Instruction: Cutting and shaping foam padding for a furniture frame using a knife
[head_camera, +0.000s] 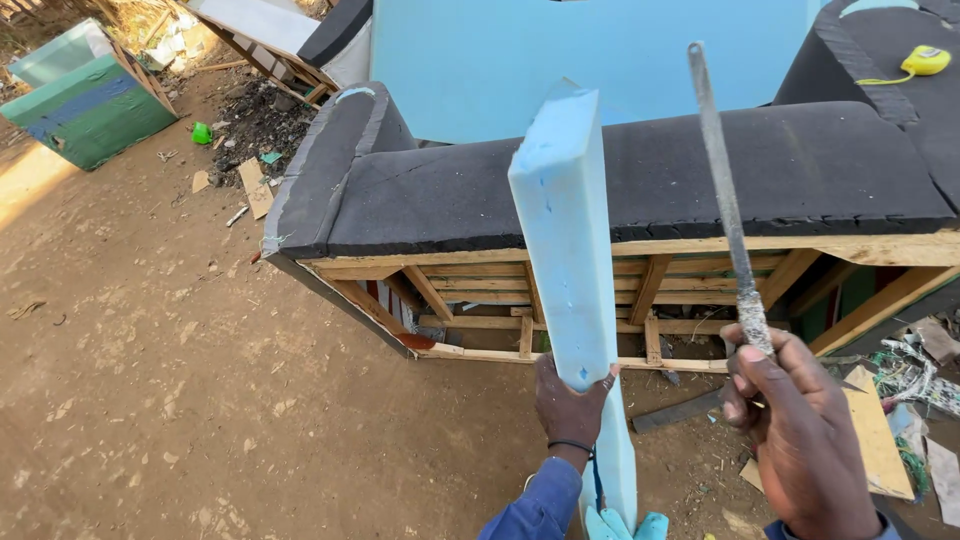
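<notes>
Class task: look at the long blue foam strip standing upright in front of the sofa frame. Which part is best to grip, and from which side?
Probably the lower part, just below where the left hand already wraps the foam strip. The strip stands tall, narrow and square-edged, so a grip low down, coming from its left face with fingers round the front, should steady it and stay clear of the blade in the right hand.

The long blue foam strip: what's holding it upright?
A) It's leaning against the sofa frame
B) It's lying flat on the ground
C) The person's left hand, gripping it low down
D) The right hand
C: the left hand wraps around the light blue foam strip near its lower part, while the right hand holds a thin metal blade.
</notes>
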